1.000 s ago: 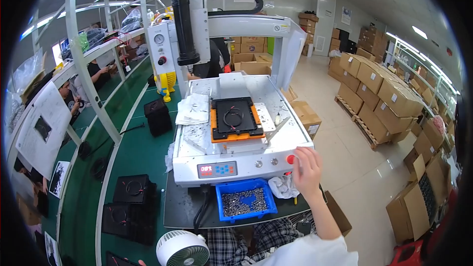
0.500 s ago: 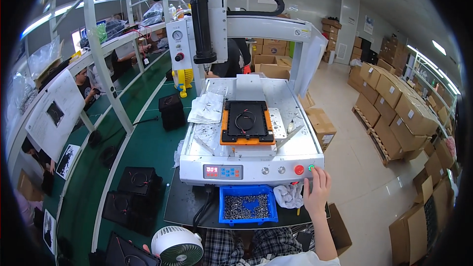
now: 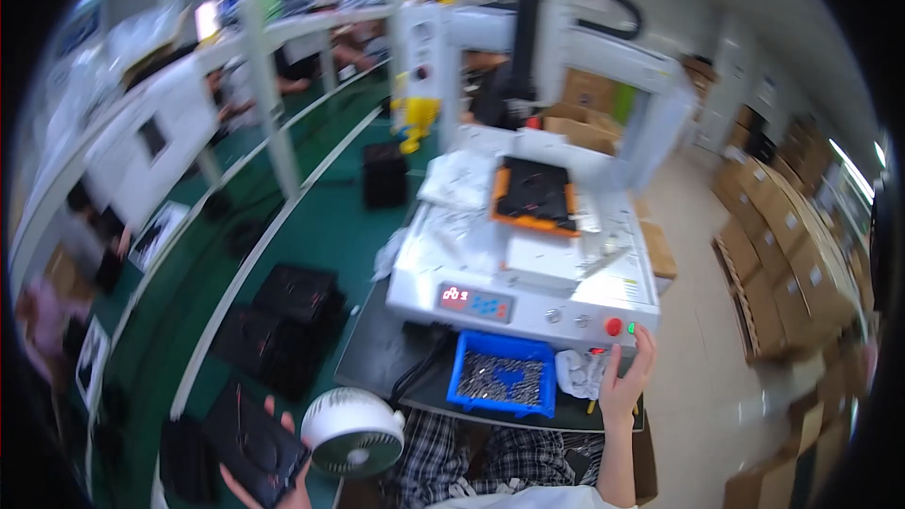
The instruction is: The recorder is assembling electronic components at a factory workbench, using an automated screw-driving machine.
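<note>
My left hand point(image 3: 296, 488) grips a black rectangular panel point(image 3: 247, 434) with a thin wire on its face, at the lower left. Its fingers wrap the panel's edges. Over the front right corner of a white benchtop machine point(image 3: 424, 269), my right hand point(image 3: 630, 385) is empty with fingers apart. Those fingertips are at or just beside a lit green button point(image 3: 633, 328); contact cannot be made out. A red button point(image 3: 614, 327) sits left of it. On the machine bed, an orange fixture point(image 3: 534, 222) carries another black panel point(image 3: 535, 190), blurred by motion.
Below the machine stands a blue tray point(image 3: 502, 407) of small metal parts, beside a crumpled white cloth point(image 3: 577, 372). A white fan point(image 3: 353, 419) is near my left hand. Stacked black panels point(image 3: 283, 320) lie on the green bench point(image 3: 320, 236). Cartons point(image 3: 782, 226) stand at right.
My view has swung left and tilted. The left hand has raised its black panel further into view. On the machine, the orange fixture has moved back. My right hand remains by the green button.
</note>
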Demonstrator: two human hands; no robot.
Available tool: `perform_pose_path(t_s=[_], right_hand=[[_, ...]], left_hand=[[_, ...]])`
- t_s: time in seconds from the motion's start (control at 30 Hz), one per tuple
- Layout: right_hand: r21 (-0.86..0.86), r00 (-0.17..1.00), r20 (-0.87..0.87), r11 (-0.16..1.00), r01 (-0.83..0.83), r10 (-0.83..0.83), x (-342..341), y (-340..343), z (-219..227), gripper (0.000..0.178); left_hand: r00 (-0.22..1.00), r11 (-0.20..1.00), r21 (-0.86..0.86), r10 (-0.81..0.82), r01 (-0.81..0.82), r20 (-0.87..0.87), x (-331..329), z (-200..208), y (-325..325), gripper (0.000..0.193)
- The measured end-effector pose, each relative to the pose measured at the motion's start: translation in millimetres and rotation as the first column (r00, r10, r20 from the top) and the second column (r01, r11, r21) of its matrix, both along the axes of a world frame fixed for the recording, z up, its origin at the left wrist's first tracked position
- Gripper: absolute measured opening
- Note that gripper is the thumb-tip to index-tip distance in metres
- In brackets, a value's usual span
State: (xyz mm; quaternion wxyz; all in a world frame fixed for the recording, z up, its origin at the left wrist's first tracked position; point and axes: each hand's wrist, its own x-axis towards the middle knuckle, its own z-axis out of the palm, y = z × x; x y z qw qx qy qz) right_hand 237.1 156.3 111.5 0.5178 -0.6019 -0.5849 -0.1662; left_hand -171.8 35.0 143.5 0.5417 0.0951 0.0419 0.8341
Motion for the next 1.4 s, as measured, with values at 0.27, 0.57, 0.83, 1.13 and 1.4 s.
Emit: perform_pose_path(t_s=[0.27, 0.57, 0.83, 1.13, 1.4], right_hand=[[-0.028, 0.428, 0.149, 0.436, -0.899, 0.892, -165, 16, 86, 0.017], [-0.626, -0.415, 0.391, -0.093, -0.774, 0.822, -311, 29, 120, 0.024], [-0.678, -0.466, 0.62, 0.132, -0.723, 0.632, -310, -3, 174, 0.023], [-0.883, -0.306, 0.221, 0.057, -0.465, 0.926, -248, -47, 185, 0.02], [-0.325, -0.163, -0.844, -0.729, -0.603, 0.511, -228, -35, 93, 0.048]], left_hand=[[0.991, 0.992, 0.038, -0.119, 0.122, -0.069, 6, 12, 2, 0.087], [0.961, 0.964, -0.106, -0.256, 0.245, -0.104, 27, 12, -8, 0.09], [0.996, 0.949, -0.305, -0.085, 0.083, 0.008, 16, 14, -7, 0.062], [0.924, 0.978, 0.007, 0.201, -0.211, -0.326, 7, 27, 3, 0.087], [0.952, 0.991, 0.033, 0.131, -0.127, -0.277, 25, 28, 14, 0.094]])
